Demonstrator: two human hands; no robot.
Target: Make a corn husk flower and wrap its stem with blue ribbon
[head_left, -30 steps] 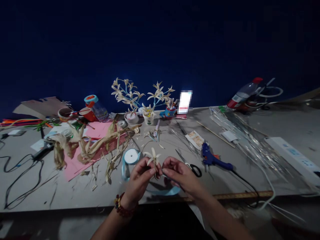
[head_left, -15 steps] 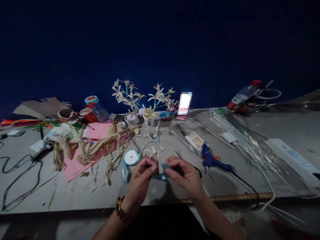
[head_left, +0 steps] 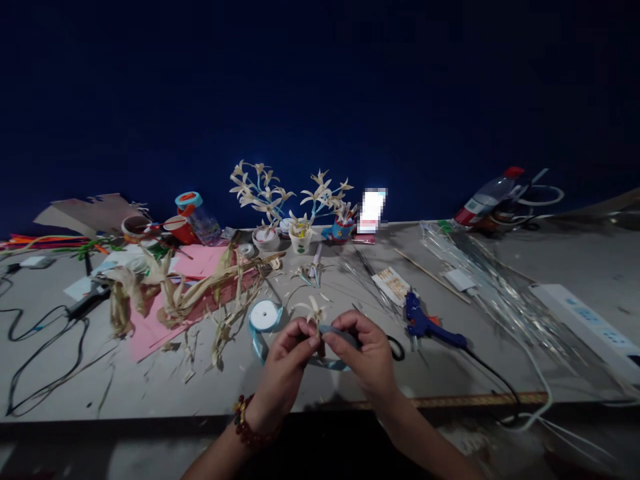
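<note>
My left hand (head_left: 287,360) is closed, pinching the base of a pale flower (head_left: 315,310) made of what looks like dried corn husk. Its petals stand up above my fingertips. My right hand (head_left: 367,353) pinches the end of a light blue ribbon (head_left: 333,330) against the flower's stem; a loop of it hangs below my fingers. To the left of my hands lies the ribbon's white spool (head_left: 265,315), some ribbon trailing off it. Between the palms, the lower stem is mostly hidden.
Potted husk flowers (head_left: 301,243) stand at the back, beside a lit phone (head_left: 371,208). Dried husks (head_left: 175,300) lie on pink paper (head_left: 145,337) at left. Right are a blue glue gun (head_left: 430,327), wires (head_left: 505,293), a power strip (head_left: 587,320) and a tilted bottle (head_left: 487,197).
My right hand has moved left, bringing the ribbon end up against the flower's stem. The ribbon loop now hangs further right. The whole view has shifted slightly.
</note>
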